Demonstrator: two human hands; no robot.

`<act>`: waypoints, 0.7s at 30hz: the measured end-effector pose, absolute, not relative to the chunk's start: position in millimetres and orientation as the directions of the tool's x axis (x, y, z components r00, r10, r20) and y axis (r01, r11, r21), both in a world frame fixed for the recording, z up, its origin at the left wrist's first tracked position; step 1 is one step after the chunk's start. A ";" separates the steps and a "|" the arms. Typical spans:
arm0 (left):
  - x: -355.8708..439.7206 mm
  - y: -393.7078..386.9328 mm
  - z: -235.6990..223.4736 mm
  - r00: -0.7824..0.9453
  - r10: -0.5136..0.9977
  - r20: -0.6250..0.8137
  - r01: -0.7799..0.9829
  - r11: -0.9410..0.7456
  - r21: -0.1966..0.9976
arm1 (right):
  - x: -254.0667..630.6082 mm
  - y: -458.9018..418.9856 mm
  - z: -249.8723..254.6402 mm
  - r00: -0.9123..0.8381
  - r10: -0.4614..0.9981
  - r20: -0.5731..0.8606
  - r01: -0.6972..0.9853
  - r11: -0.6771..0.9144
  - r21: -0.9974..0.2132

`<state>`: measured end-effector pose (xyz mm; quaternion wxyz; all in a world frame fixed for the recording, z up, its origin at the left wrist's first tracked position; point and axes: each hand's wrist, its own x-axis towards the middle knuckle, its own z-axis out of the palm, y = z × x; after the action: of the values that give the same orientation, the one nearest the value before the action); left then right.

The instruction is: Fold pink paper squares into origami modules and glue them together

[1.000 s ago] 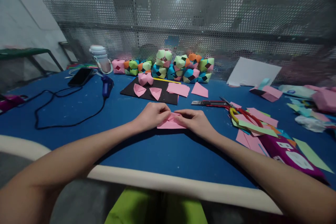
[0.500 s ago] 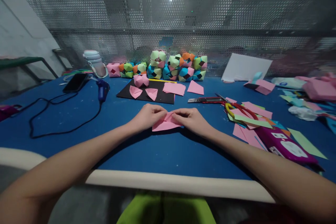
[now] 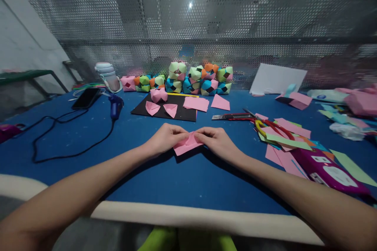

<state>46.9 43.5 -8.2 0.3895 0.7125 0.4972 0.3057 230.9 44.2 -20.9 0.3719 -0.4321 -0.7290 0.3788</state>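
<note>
My left hand (image 3: 166, 138) and my right hand (image 3: 217, 140) meet at the middle of the blue table (image 3: 165, 176), both pinching a folded pink paper (image 3: 186, 144) just above the surface. The fingers of each hand are closed on the paper's top edge. Beyond them a black sheet (image 3: 182, 112) carries two folded pink pieces (image 3: 161, 108), a puffed pink paper cube (image 3: 158, 95) and a stack of pink squares (image 3: 196, 103).
A row of coloured paper cubes (image 3: 193, 78) lines the mesh wall. Red-handled scissors (image 3: 266, 126), a utility knife (image 3: 229, 116) and loose paper lie right, with a purple power strip (image 3: 326, 166). A blue glue gun (image 3: 115, 104), cable, phone (image 3: 86, 97) and bottle (image 3: 107, 75) sit left.
The pink paper has been folded narrower and lifted slightly between both hands. The view has shifted a little.
</note>
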 end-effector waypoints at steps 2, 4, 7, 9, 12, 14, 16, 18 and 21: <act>47.8 42.5 -7.5 0.306 0.950 0.053 0.469 -0.199 0.860 | 231.2 43.9 -19.8 -0.355 0.911 0.210 0.348 0.337 -0.875; 48.9 41.7 -7.0 0.296 0.953 0.056 0.464 -0.195 0.864 | 231.5 43.6 -18.0 -0.359 0.909 0.212 0.342 0.340 -0.876; 50.4 40.7 -7.0 0.279 0.958 0.062 0.465 -0.191 0.864 | 231.7 42.8 -14.6 -0.360 0.905 0.225 0.331 0.350 -0.876; 51.2 39.8 -7.1 0.262 0.962 0.074 0.470 -0.194 0.861 | 231.5 41.9 -12.7 -0.364 0.905 0.222 0.334 0.349 -0.876; 52.6 37.9 -6.8 0.247 0.965 0.091 0.480 -0.204 0.853 | 230.7 40.4 -11.3 -0.375 0.904 0.207 0.335 0.340 -0.879; 53.7 36.3 -6.1 0.246 0.964 0.103 0.488 -0.215 0.846 | 230.2 39.5 -10.9 -0.379 0.905 0.195 0.319 0.326 -0.890; 54.9 34.5 -5.2 0.250 0.961 0.117 0.493 -0.230 0.839 | 229.8 38.9 -10.5 -0.379 0.906 0.189 0.307 0.316 -0.898; 56.1 32.5 -4.3 0.258 0.958 0.125 0.494 -0.242 0.835 | 230.0 38.6 -9.5 -0.375 0.906 0.196 0.309 0.322 -0.895; 57.0 29.9 -3.6 0.263 0.957 0.120 0.489 -0.239 0.839 | 230.7 38.5 -7.2 -0.374 0.904 0.207 0.327 0.337 -0.883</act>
<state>57.0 29.9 -3.6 0.3511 0.7130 0.5070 0.3337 230.7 38.5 -7.2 0.3681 -0.4214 -0.7302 0.3920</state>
